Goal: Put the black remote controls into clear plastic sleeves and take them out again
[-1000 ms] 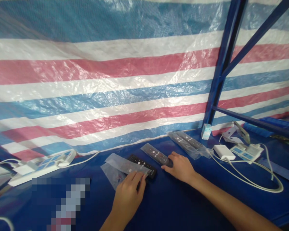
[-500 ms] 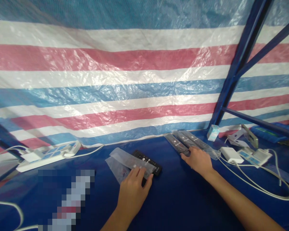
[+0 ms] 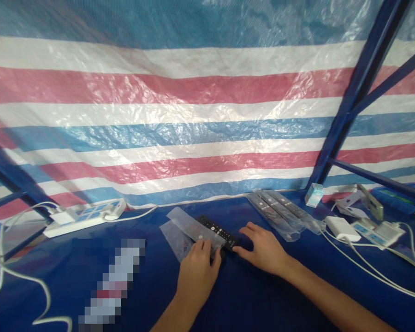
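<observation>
A black remote control (image 3: 215, 228) lies slanted on the blue table, partly beneath a translucent plastic bag (image 3: 184, 220). Another clear bag (image 3: 173, 240) spreads under the first one on its left. My left hand (image 3: 198, 272) has its fingers curled over the lower end of the bags, thumb drawn in; something dark beneath it is mostly hidden. Just right of the remote's lower end, my right hand (image 3: 264, 250) is held with thumb and fingers apart and nothing between them. Beyond it, several remotes in clear bags (image 3: 275, 210) lie side by side.
White power strips stand at the left (image 3: 86, 216) and right (image 3: 375, 233), with loose cables. A charger (image 3: 342, 228), small box (image 3: 314, 194) and phone (image 3: 370, 201) sit at the right. Striped sheeting (image 3: 193, 110) and a blue frame post (image 3: 346, 117) rise behind. A pixelated patch covers the left foreground.
My right hand has come away from the bagged remotes, moving left and toward me, to the uncovered remote's end. My left hand stays on the bags. The view has shifted slightly.
</observation>
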A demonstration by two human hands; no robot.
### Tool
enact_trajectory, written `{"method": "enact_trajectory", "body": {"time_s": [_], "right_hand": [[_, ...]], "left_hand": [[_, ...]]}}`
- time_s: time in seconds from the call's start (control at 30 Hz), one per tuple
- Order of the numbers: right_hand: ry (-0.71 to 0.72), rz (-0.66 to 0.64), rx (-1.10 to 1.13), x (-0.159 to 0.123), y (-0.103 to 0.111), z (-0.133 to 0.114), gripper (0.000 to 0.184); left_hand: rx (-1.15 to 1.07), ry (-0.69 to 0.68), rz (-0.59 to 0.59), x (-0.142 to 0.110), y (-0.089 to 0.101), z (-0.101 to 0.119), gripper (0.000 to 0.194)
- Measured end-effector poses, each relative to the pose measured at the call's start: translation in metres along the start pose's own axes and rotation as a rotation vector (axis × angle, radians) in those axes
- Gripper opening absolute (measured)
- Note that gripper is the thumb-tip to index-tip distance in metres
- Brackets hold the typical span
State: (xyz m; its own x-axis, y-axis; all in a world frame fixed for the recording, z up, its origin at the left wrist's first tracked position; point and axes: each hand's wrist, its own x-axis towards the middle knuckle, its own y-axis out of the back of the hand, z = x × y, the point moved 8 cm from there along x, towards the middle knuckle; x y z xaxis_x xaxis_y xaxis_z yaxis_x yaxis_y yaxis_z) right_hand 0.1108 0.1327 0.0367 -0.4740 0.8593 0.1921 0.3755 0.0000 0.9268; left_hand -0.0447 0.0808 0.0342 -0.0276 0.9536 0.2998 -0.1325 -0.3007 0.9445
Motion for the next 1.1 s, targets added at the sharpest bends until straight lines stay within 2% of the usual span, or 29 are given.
{"method": "enact_trajectory", "body": {"time_s": [0.17,0.5,0.6,0.8,0.97,1.1], "right_hand": [[0.011,-0.085,-0.042,0.002,-0.010,-0.016,0.035],[-0.071,-0.094,-0.045,0.010,-0.012,-0.014,0.025],[-0.118,-0.102,-0.070,0.008,-0.003,-0.003,0.021],[-0.232,-0.132,-0.132,-0.001,0.014,0.038,0.026],[-0.275,-0.114,-0.112,-0.004,0.028,0.059,0.027],[-0.323,-0.064,-0.028,-0.010,0.051,0.072,0.028]], "left_hand": [[0.042,0.014,-0.032,0.002,0.002,0.001,0.020],[0.138,0.051,-0.138,0.000,0.006,0.008,0.021],[0.140,0.040,-0.189,0.003,0.004,0.009,0.024],[0.175,0.006,-0.294,0.013,0.000,0.015,0.028],[0.190,-0.083,-0.256,0.025,0.005,0.042,0.028],[0.163,-0.139,-0.279,0.037,-0.009,0.059,0.030]]}}
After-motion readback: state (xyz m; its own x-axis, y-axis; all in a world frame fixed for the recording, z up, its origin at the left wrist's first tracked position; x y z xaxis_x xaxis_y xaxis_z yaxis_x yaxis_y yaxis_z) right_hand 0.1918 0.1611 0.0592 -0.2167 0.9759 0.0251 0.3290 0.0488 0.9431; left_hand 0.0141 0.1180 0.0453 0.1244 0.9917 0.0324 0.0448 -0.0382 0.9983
